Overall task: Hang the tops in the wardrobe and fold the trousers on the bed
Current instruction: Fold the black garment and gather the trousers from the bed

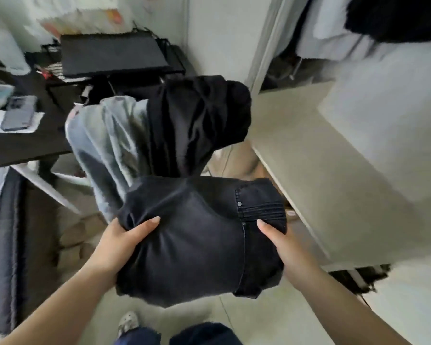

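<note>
I carry a stack of folded trousers in front of me, above the floor. Nearest me is a dark grey denim pair [199,235] with a rivet and ribbed panel on its right side. Beyond it lie a black pair [199,120] and a light blue denim pair [110,135]. My left hand [117,245] grips the left edge of the dark grey pair, thumb on top. My right hand [284,247] grips its right edge the same way. The open wardrobe [334,170] stands to the right, with a pale shelf at about the stack's height.
Hanging garments, white and black [393,18], fill the wardrobe's upper right. A dark desk [23,143] at the left holds a phone [18,115] and papers. A black case [112,53] lies on a rack behind it. My foot [128,322] shows below.
</note>
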Demonstrator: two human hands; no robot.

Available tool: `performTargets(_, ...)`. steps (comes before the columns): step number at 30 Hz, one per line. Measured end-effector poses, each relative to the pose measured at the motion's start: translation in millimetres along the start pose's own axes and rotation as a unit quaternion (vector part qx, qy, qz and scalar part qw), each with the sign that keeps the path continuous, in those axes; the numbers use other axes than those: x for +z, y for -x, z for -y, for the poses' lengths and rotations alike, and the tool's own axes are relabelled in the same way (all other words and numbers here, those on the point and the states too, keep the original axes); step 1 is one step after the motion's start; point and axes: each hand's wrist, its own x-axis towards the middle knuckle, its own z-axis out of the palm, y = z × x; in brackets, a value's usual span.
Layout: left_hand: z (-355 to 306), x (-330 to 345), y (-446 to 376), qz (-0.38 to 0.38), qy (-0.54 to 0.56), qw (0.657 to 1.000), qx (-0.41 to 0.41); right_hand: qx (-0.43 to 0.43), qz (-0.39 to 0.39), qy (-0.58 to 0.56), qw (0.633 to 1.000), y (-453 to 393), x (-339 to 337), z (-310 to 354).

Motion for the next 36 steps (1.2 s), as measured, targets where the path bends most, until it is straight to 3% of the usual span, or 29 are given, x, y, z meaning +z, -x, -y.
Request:
performTargets(7,-12.7,140.4,-52.7,0.144,-0.057,0.988,-0.020,0.030,-0.142,-0.117,0.983,9.7,-111.0,-14.3)
performTargets(15,-12.4,252.7,-160.4,0.234,-0.159,0.959,0.009,0.068,-0.247,-0.224,0.940,-44.6,-151.7,-20.6)
performTargets(21,-17.2,330.6,-255.0,0.311,-0.203,0.928,-0.013,0.100,-0.324,-0.269,0.902,-112.0,-169.6,-1.6)
performTargets(29,-50.4,460.8,-336.0,0.368,-0.307,0.874,0.081,0.045,-0.422,-0.267,0.865,-191.6,-228.6,37.4)
performTargets(33,-58.1,521.3,-373.2,0.386,-0.325,0.855,0.122,-0.001,-0.423,-0.265,0.867,-230.6,-268.7,47.2)
performTargets(36,-36.0,554.3,-404.7,0.380,-0.382,0.828,0.154,0.011,-0.421,-0.275,0.864,-268.2,-291.4,32.2)
